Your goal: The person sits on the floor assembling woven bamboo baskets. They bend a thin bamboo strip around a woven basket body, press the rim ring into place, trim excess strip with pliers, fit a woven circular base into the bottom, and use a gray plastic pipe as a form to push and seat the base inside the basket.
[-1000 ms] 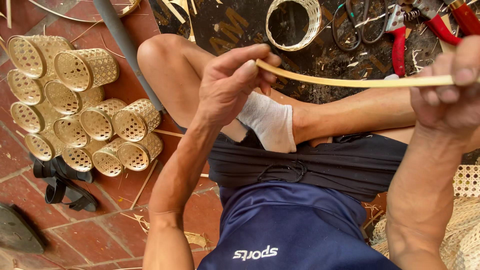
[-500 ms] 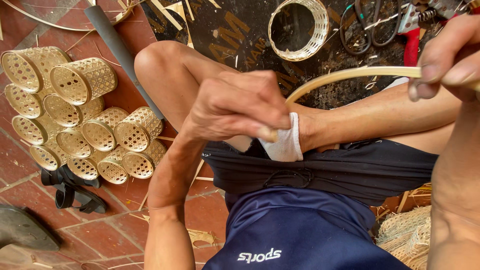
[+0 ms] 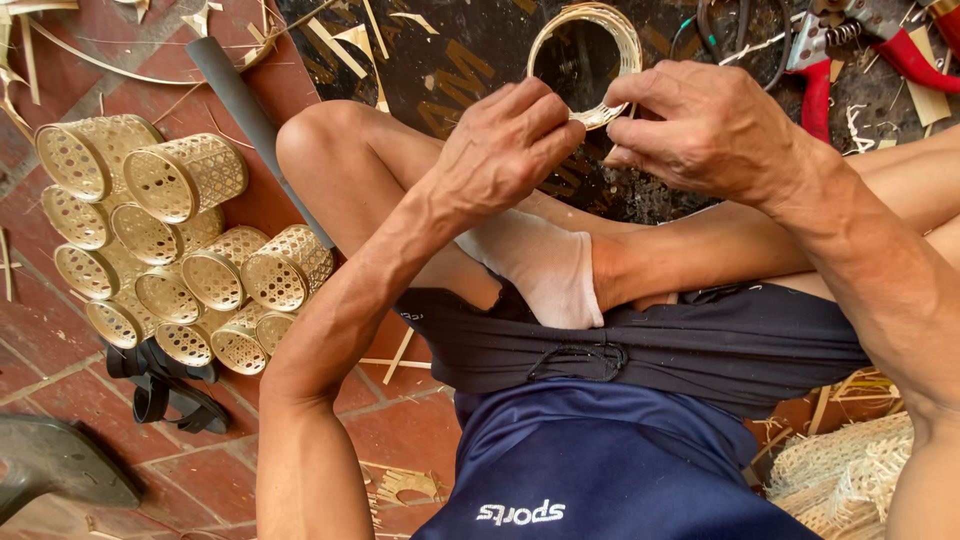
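My left hand and my right hand meet above my crossed legs, fingertips close together. Between them they pinch a pale bamboo strip, of which only a short piece shows. That piece lies right at the lower rim of a coiled bamboo ring, seen against the dark mat. Whether the ring is held or lies on the mat, I cannot tell. My foot in a white sock rests under the hands.
Several woven bamboo cylinders are stacked on the brick floor at left, beside a grey tube. Red-handled pliers and scissors lie at top right. Black sandals sit lower left, woven bamboo matting lower right.
The long strip was stretched straight between my hands, then bent into a curve. My hands have now come together in front of the ring, and the long strip no longer shows.
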A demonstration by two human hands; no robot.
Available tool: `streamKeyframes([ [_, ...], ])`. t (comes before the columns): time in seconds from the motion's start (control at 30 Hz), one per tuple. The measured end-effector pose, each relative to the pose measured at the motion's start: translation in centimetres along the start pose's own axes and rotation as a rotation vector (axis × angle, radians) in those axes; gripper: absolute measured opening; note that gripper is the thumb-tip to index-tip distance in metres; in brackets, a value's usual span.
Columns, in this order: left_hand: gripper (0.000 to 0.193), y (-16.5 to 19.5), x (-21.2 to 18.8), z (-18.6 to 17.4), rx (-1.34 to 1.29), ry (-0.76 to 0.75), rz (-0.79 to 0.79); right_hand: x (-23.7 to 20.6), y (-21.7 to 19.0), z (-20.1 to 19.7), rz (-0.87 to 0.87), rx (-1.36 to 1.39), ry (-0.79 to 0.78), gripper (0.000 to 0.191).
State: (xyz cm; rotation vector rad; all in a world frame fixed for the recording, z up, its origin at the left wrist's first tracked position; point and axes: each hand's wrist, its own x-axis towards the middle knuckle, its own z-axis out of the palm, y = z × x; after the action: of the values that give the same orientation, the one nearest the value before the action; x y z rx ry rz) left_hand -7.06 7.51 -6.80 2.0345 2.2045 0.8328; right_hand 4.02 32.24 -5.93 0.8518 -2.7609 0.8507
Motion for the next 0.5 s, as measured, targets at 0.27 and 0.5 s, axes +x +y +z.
streamKeyframes([
  [0.27,0.023,0.4,0.3,0.3,0.07,0.006,0.018,-0.2,0.0,0.4,-0.011,-0.012,0.009,0.024],
  [0.5,0.023,0.7,0.4,1.5,0.134,0.044,-0.076,-0.1,0.3,0.8,-0.027,-0.004,0.028,0.025],
])
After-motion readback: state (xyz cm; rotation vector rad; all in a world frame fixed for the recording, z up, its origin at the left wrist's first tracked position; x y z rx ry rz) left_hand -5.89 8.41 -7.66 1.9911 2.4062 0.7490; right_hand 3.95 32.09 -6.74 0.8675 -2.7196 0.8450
